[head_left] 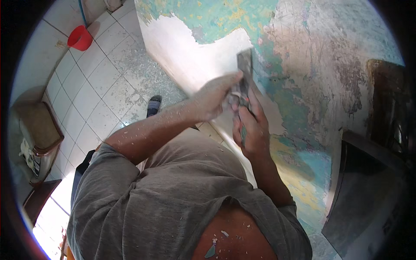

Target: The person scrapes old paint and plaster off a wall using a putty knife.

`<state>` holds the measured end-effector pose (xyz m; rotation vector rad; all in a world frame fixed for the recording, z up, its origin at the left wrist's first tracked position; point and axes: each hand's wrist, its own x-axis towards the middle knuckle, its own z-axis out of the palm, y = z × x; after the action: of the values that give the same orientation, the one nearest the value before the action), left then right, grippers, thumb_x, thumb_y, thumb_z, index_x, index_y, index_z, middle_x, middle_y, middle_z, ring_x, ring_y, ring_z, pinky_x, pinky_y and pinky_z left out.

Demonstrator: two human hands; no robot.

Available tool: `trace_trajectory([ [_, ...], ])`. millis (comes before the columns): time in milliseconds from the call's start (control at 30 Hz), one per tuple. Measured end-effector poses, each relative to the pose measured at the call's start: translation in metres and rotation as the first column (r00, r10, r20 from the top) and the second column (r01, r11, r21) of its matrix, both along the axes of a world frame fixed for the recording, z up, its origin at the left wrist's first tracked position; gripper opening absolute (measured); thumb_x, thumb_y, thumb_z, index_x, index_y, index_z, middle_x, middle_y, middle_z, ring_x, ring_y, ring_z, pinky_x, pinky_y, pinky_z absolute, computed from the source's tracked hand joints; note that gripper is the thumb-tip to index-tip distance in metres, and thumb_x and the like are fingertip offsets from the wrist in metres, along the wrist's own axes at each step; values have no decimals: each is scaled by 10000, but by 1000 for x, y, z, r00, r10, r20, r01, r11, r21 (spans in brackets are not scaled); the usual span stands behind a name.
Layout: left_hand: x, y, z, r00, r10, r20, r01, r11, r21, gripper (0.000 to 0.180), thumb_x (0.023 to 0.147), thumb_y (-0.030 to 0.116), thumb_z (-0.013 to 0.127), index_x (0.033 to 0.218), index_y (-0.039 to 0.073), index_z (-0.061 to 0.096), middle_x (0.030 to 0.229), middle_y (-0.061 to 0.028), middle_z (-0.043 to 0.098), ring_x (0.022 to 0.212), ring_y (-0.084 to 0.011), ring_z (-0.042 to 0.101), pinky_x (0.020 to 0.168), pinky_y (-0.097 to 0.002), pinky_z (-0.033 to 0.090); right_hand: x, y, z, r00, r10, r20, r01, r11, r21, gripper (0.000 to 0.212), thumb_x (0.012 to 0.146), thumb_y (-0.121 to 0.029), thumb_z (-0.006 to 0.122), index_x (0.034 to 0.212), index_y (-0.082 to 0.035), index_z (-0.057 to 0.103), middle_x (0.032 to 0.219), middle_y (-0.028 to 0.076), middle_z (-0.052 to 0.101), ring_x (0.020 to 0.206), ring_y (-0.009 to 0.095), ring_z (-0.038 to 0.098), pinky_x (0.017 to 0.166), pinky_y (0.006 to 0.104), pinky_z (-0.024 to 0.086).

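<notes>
A wall (286, 39) stands before me, with patchy green, yellow and pinkish old paint and a large white area on its left. My right hand (255, 125) is wrapped round the handle of a scraper (245, 60), whose flat grey blade points up against the wall at the edge between white and green. My left hand (219, 95) grips the scraper higher up, near the base of the blade, its thumb along the metal. Both hands are slightly smeared by motion. Pale dust and flakes cover my left forearm and shirt.
A red bucket (80, 38) stands on the tiled floor (102, 73) at the far left. Chips and dust lie along the wall's foot. A brown padded chair (41, 128) is at the left. On the right are a dark flat-screen panel (364, 190) and a dark wooden frame (385, 99).
</notes>
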<state>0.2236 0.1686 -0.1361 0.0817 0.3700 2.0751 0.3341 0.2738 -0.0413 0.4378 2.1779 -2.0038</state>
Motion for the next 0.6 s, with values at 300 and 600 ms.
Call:
trace_trajectory([
  [300,9,2,13,988,-43,-148,23,991,-134,316,1048,355,494,1122,53,553,934,-56,648,644,-138,624,600,-253,532,21,-20,-4,990,-142,-1,142,989,47,623,985,-41,424,1575,-61,225,753,35,542,448,59,393,412,215,341],
  [600,2,1,29,952,125,-280,-195,952,-237,310,1036,345,519,1073,44,587,918,-53,667,676,-125,633,573,-232,485,-8,8,11,998,-67,3,67,997,-32,577,999,-83,410,1552,-11,262,813,46,554,457,61,398,402,219,339],
])
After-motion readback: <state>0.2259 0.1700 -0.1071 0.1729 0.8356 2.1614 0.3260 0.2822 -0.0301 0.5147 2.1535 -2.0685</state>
